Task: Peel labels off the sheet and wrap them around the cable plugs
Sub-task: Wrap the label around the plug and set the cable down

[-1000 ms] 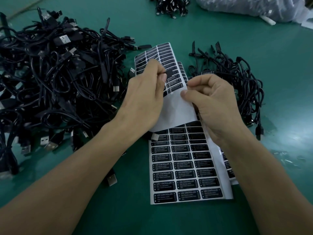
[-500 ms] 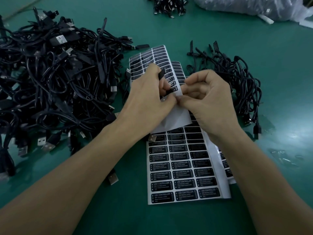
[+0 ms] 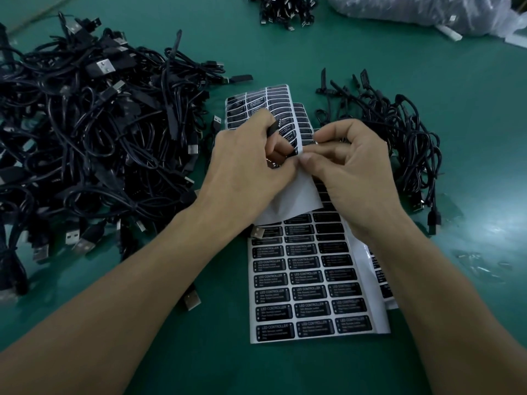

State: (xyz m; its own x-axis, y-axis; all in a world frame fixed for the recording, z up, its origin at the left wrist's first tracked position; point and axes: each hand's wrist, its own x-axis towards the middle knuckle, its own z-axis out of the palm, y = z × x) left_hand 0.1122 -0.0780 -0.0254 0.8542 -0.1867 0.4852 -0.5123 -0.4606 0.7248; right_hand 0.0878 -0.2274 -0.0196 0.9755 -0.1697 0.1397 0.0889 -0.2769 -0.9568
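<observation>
Over the middle of the green table (image 3: 470,109), lifted between both hands, the label sheet (image 3: 258,105) is bent back on itself. Its printed rows face up at the far end and its white backing (image 3: 291,201) shows nearer the person.

The working spot is the sheet's right edge at the fold, between the two thumbs, touching the right hand's grip on its left side. The labels' long axes run across the sheet, so a peel would likely pull rightward along a label's length. The right hand (image 3: 353,172) is the nearer one to that edge. Its grip is closed, thumb and forefinger pinching the edge, but whether they hold a label corner or only backing is too small to tell.

The left hand (image 3: 248,169) grips the sheet from the left, fingers curled over it. A dark narrow piece (image 3: 272,128) stands up between them; plug or label, I cannot tell. Both hands are knuckles-up, wrists turned inward.

Beneath them a flat sheet (image 3: 308,280) of labels lies on the table. A tangled cable pile (image 3: 85,124) sits to the left, and a smaller cable bundle (image 3: 405,138) lies just beyond the right hand. A plastic bag (image 3: 427,12) lies at the far edge.
</observation>
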